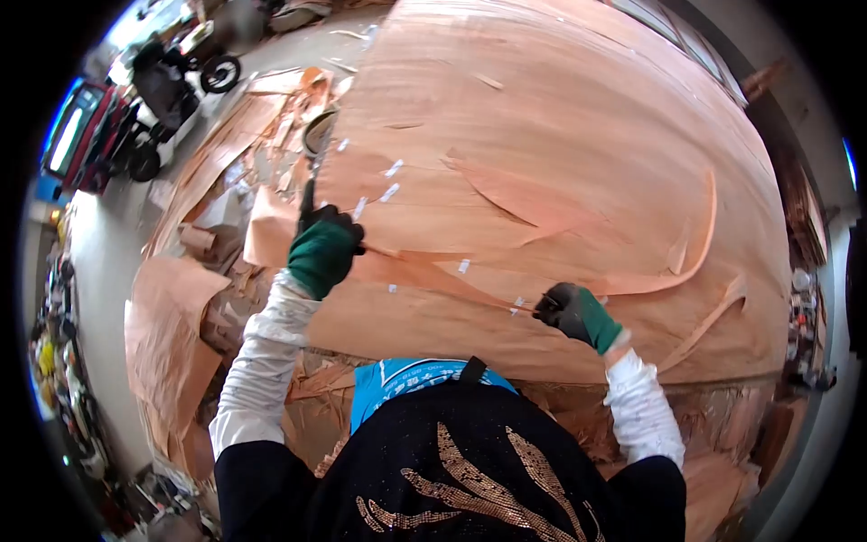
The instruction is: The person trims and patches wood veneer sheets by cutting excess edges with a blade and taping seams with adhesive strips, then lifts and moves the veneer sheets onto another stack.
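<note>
At the left edge of the wide veneer sheet (560,117), the gloved left hand (325,246) curls by the left end of a narrow strip (435,275); I cannot tell whether it grips. The strip slants nearer across the sheet to the right hand (576,316), which pinches its right end.

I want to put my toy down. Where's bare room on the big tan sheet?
The widest bare patch of the big tan sheet lies beyond the pointed loose piece, right of a thin sliver. A smaller one lies between the torn strip and the blue cloth. Crowded: between the left hand and right hand, and the scrap heap at left.
</note>
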Motion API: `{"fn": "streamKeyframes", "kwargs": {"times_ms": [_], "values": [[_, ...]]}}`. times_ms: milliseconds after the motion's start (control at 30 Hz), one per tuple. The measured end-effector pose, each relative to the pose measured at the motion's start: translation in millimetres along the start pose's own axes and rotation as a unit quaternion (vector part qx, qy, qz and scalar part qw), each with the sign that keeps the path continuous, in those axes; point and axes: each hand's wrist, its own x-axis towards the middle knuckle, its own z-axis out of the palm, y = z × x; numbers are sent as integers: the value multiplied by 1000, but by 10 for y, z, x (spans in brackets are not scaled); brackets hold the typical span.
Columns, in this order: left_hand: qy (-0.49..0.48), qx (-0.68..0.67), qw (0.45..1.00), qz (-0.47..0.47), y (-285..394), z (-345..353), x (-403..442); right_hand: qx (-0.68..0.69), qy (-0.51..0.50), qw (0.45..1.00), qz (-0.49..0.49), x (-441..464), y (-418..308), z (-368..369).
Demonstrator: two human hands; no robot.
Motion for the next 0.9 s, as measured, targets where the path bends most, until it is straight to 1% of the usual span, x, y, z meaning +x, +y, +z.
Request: {"fn": "streamKeyframes", "kwargs": {"times_ms": [67,133,167,200,267,333,400,433,467,533,600,633,667,700,733,800,833,867,900], "values": [[-13,-27,999,-19,106,-26,-76,-71,72,994,45,-124,-83,67],[-17,-6,1000,4,243,-184,-114,-77,156,983,50,-270,-44,233],[2,-17,1000,11,291,-182,-134,-72,179,979,72,-348,-74,285],[5,-15,1000,15,345,-220,-136,-39,177,980,76,-412,7,345],[6,-15,1000,19,478,-291,-150,-8,212,975,66,-590,247,429],[6,-16,999,28,651,-333,-147,66,181,979,64,-824,632,321],[-4,-8,999,48,908,-269,-89,120,190,959,174,-1193,800,15],[32,-43,997,53,1064,-227,-58,-292,104,947,-82,-1439,1311,-222],[67,-80,993,59,1235,-168,-13,-345,82,930,-92,-1722,1562,-460],[-58,-90,991,81,1604,-17,244,-426,-2,903,-54,-2356,2048,-865],[-87,-125,980,128,1892,153,528,-503,-81,860,-36,-2909,2453,-1182],[-69,-95,985,128,2053,239,655,-485,-89,870,26,-3132,2671,-1305],[-53,-65,988,126,2133,281,712,-431,-67,892,119,-3331,2952,-1363],[-44,-93,987,123,2072,282,705,-384,-30,900,203,-3480,3266,-1401],[-33,-119,985,117,1969,277,704,-374,-9,899,226,-3588,3499,-1430],[-17,-170,980,106,1692,233,677,-426,6,885,188,-3548,3097,-1450],[-11,-195,975,105,1550,208,664,-448,14,877,173,-3550,2928,-1328],[-9,-222,970,94,1377,132,640,-262,97,944,174,-3473,2733,-1120],[0,-246,967,67,1067,-62,537,-64,179,966,175,-3227,2261,-877]]}}
